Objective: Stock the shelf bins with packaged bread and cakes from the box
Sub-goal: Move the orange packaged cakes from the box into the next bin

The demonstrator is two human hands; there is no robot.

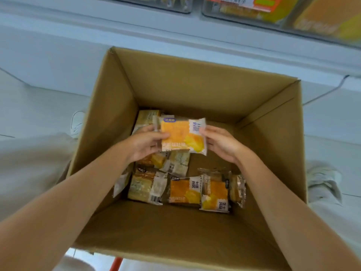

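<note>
Pale floor (pixel 39 114), open cardboard box (pixel 195 90) — left grip (pixel 144 145) and right grip (pixel 222 143) pinch one orange bread packet (pixel 181 135) between them.

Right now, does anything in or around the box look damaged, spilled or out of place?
Nothing stands out. The left hand and right hand hold one orange packet over the cardboard box; the other packets lie jumbled at mixed angles on its floor, none visibly torn.

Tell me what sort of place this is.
Probably a shop aisle, such as a grocery or convenience store: clear shelf bins of packaged goods with an orange price label above, and an open cardboard box of cake packets on the floor.
</note>
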